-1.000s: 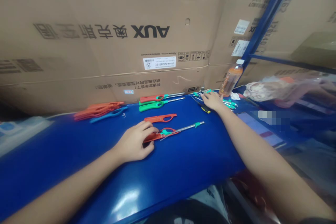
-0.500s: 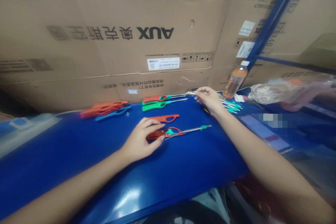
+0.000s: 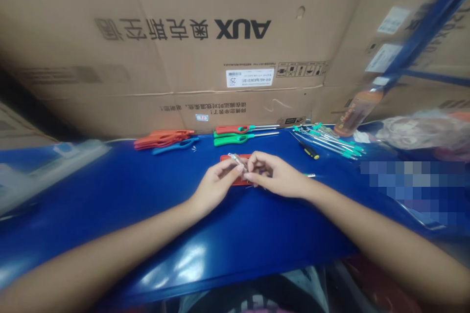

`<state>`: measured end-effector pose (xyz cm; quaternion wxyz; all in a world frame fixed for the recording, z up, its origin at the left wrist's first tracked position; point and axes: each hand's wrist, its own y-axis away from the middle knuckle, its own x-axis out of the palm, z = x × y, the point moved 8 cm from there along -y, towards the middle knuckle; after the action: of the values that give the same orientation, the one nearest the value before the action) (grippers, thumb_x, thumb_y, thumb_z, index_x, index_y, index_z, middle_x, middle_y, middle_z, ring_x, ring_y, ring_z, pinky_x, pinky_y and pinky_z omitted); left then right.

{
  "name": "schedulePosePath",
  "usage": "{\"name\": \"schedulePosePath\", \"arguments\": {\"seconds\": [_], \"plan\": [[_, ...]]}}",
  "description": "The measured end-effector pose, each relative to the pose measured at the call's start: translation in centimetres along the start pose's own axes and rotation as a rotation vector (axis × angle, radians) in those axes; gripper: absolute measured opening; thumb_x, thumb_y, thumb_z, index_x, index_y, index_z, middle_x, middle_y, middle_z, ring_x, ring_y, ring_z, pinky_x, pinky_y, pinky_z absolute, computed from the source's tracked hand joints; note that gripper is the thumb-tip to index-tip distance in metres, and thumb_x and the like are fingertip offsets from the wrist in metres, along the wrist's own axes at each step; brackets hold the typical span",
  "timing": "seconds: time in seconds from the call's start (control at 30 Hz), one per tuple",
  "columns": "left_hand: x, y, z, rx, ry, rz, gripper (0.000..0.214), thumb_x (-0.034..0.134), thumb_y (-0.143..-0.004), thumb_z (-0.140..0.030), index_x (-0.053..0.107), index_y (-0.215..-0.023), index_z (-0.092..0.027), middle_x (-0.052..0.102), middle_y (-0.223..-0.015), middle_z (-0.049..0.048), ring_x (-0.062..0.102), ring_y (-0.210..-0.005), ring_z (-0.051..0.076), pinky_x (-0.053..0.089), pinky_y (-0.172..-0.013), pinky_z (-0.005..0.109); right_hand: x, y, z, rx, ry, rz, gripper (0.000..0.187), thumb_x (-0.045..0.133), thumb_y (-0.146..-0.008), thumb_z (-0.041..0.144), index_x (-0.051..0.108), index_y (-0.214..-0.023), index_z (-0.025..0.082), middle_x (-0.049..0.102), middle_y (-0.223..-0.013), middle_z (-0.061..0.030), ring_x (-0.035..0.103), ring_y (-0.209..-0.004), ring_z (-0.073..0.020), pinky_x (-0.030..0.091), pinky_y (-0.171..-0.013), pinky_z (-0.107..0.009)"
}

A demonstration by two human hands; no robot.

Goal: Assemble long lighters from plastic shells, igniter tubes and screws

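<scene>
My left hand and my right hand meet over a red plastic utility lighter body, which they mostly hide. The left fingertips pinch a small metal piece above it. My right fingertips close on the lighter near that piece. A green-tipped metal tube end shows beyond my right hand, and the rest of the tube is hidden. Both hands rest just above the blue table.
At the back lie a stack of orange-red lighter shells, a blue shell, red and green lighters, a screwdriver and several metal tubes. An orange drink bottle stands at right, before large cardboard boxes.
My right hand has moved from the far tools to the middle, meeting my left hand over the red lighter. The view has shifted, so the table contents appear further right.
</scene>
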<state>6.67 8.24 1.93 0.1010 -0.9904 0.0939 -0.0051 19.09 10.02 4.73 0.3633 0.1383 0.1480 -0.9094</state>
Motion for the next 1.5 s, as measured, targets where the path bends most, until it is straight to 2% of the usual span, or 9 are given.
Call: {"name": "schedulePosePath", "arguments": {"seconds": [0.07, 0.2, 0.33, 0.43, 0.63, 0.77, 0.97, 1.07, 1.5], "plan": [[-0.9, -0.4, 0.0, 0.007, 0.029, -0.056, 0.032, 0.070, -0.089, -0.044, 0.074, -0.103, -0.015, 0.074, -0.110, 0.0084, 0.069, -0.102, 0.023, 0.054, -0.098, 0.035, 0.0, 0.5, 0.3, -0.021, 0.271, 0.150, 0.015, 0.064, -0.092, 0.031, 0.060, -0.102, 0.020, 0.062, -0.078, 0.0028, 0.054, -0.062, -0.0102, 0.043, -0.059, -0.023], [-3.1, -1.5, -0.1, 0.095, -0.076, -0.118, 0.030, 0.074, -0.085, -0.044, 0.072, -0.094, -0.015, 0.074, -0.097, 0.0068, 0.069, -0.085, 0.018, 0.057, -0.086, 0.032, -0.5, 1.0, 0.6, -0.131, 0.720, 0.149, 0.018, 0.064, -0.091, 0.021, 0.065, -0.109, 0.022, 0.065, -0.106, -0.0044, 0.062, -0.084, -0.0163, 0.047, -0.074, -0.028], [-4.4, -2.3, -0.4, 0.218, -0.359, -0.075, 0.029, 0.072, -0.085, -0.042, 0.075, -0.096, -0.015, 0.073, -0.095, 0.0082, 0.065, -0.081, 0.018, 0.054, -0.077, 0.031, 1.0, 1.1, -0.8, -0.119, 0.851, 0.259, 0.010, 0.060, -0.094, 0.023, 0.067, -0.101, 0.022, 0.062, -0.115, -0.0057, 0.064, -0.089, -0.0182, 0.047, -0.073, -0.029], [-4.6, -2.4, -0.6, 0.294, -0.537, -0.050, 0.028, 0.066, -0.091, -0.041, 0.076, -0.099, -0.016, 0.070, -0.090, 0.0069, 0.062, -0.077, 0.016, 0.051, -0.072, 0.029, 1.0, 0.9, -1.2, -0.103, 0.863, 0.246, 0.010, 0.058, -0.095, 0.022, 0.066, -0.101, 0.021, 0.061, -0.112, -0.0064, 0.064, -0.091, -0.0194, 0.048, -0.073, -0.029], [-3.7, -1.9, -0.6, 0.353, -0.584, 0.004, 0.029, 0.067, -0.091, -0.039, 0.075, -0.107, -0.017, 0.064, -0.082, 0.0036, 0.056, -0.068, 0.013, 0.049, -0.067, 0.026, 0.7, 0.9, -1.1, -0.126, 0.834, 0.260, 0.010, 0.057, -0.095, 0.018, 0.067, -0.096, 0.019, 0.062, -0.112, -0.0083, 0.064, -0.091, -0.0200, 0.049, -0.076, -0.031], [-3.6, -2.0, -0.4, 0.315, -0.568, 0.015, 0.029, 0.068, -0.090, -0.037, 0.073, -0.108, -0.015, 0.068, -0.086, 0.0052, 0.058, -0.069, 0.013, 0.050, -0.067, 0.026, 0.1, 0.5, -1.0, -0.129, 0.722, 0.181, 0.007, 0.059, -0.093, 0.016, 0.067, -0.093, 0.017, 0.066, -0.103, -0.0080, 0.063, -0.087, -0.0186, 0.048, -0.076, -0.030], [-2.6, -1.4, -1.1, 0.383, -0.687, 0.101, 0.023, 0.065, -0.092, -0.033, 0.076, -0.102, -0.015, 0.066, -0.078, 0.0036, 0.057, -0.066, 0.012, 0.047, -0.065, 0.025, -1.5, 0.0, -4.3, 0.304, 0.162, 0.035, 0.011, 0.060, -0.093, 0.029, 0.058, -0.089, 0.018, 0.063, -0.057, 0.0026, 0.061, -0.048, -0.0128, 0.049, -0.050, -0.024], [-2.2, -1.2, -1.0, 0.378, -0.704, 0.153, 0.023, 0.065, -0.093, -0.032, 0.077, -0.102, -0.015, 0.069, -0.079, 0.0048, 0.059, -0.065, 0.012, 0.046, -0.061, 0.024, -1.3, -0.1, -5.2, 0.352, -0.063, 0.041, 0.019, 0.069, -0.087, 0.033, 0.057, -0.092, 0.018, 0.066, -0.058, 0.0029, 0.064, -0.046, -0.0125, 0.052, -0.045, -0.022], [-2.0, -1.2, -1.0, 0.398, -0.734, 0.197, 0.025, 0.061, -0.095, -0.033, 0.077, -0.106, -0.016, 0.074, -0.086, 0.0070, 0.064, -0.069, 0.014, 0.049, -0.062, 0.024, -1.7, -0.7, -5.5, 0.401, -0.075, -0.005, 0.021, 0.073, -0.082, 0.035, 0.067, -0.082, 0.015, 0.054, -0.044, 0.0070, 0.045, -0.036, -0.0058, 0.038, -0.033, -0.016]]}}
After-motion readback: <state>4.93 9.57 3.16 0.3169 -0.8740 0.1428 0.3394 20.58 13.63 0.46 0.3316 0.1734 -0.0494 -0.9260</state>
